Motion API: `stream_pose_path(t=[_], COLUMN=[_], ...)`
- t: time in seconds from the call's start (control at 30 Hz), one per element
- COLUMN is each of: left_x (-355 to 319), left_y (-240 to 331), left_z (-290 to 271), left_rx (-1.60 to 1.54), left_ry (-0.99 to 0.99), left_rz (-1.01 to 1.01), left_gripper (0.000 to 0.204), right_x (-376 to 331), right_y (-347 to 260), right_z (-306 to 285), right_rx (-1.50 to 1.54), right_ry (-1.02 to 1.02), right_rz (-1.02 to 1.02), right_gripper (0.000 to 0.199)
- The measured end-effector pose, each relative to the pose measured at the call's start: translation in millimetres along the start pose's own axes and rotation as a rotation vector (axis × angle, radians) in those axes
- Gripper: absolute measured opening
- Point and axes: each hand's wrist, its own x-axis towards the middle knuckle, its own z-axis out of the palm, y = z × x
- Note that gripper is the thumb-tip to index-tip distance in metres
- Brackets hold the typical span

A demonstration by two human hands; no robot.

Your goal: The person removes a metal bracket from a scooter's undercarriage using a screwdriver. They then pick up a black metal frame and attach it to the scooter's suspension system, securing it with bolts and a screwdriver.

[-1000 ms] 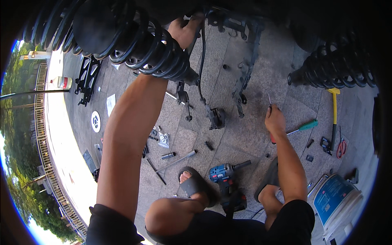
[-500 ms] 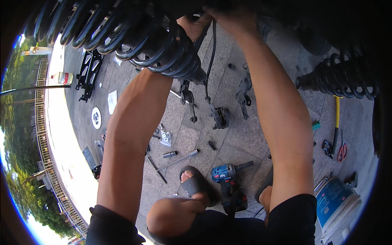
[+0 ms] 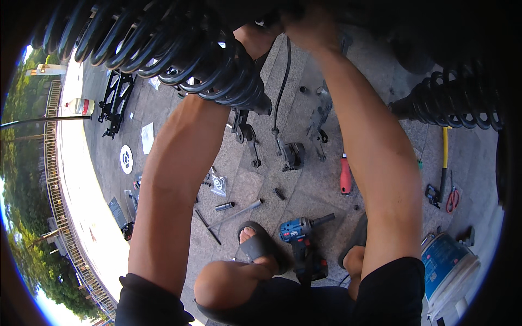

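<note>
Both arms reach up to the dark underside of a machine at the top. My left hand (image 3: 254, 40) is partly behind a large black coil spring (image 3: 179, 76), its fingers hidden. Beside it my right hand (image 3: 312, 31) is raised against the dark parts, its fingertips lost in shadow and blur. What either hand holds cannot be made out. A black cable (image 3: 280, 84) hangs down from near the hands to a dark caliper-like part (image 3: 293, 156). Dark metal linkage arms (image 3: 250, 142) hang to its left, and a similar bracket (image 3: 318, 127) is to its right.
A second coil spring (image 3: 457, 103) is at the right. On the paving lie a blue cordless impact wrench (image 3: 296, 230), a red-handled tool (image 3: 345, 176), a socket (image 3: 224, 206), a long bar (image 3: 236, 212) and red-handled pliers (image 3: 452, 201). A blue-labelled bucket (image 3: 445, 266) stands lower right.
My right hand has shifted slightly right and down, and its forearm has moved right. The red-handled tool, hidden behind that forearm before, now shows. The view has shifted a little.
</note>
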Motion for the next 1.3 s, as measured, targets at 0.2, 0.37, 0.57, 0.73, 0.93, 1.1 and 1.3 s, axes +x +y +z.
stream_pose_path(t=[0.2,0.37,0.57,0.73,0.93,1.1,1.3], left_x=[1.8,2.8,0.0,-5.0,-1.5,-3.2,-9.4], left_y=[-2.8,-1.4,3.1,-0.4,-1.2,7.2,19.1], left_z=[-3.3,-4.8,-6.9,-5.6,2.2,2.8,-9.7], left_rx=[0.024,0.031,-0.098,-0.125,-0.235,-0.208,-0.068], left_ry=[-0.033,-0.073,-0.151,-0.035,0.081,0.073,-0.014], left_rz=[-0.008,0.000,0.031,-0.036,0.005,0.094,-0.047], left_gripper=[0.050,0.051,0.057,0.051,0.041,0.040,0.038], right_x=[-15.6,-6.6,-10.3,-7.4,-13.6,-12.9,-6.9], right_y=[-17.8,-16.8,-4.6,-7.2,-3.7,5.0,31.6], right_z=[13.1,1.1,-13.3,1.1,-6.9,-8.6,-6.6], right_rx=[0.083,-0.095,0.369,0.108,0.133,0.102,0.197], right_ry=[-0.126,-0.424,-0.443,-0.326,-0.174,-0.160,-0.282], right_rz=[0.355,0.546,0.178,0.371,0.229,0.066,0.005], right_gripper=[0.041,0.049,0.049,0.046,0.046,0.044,0.045])
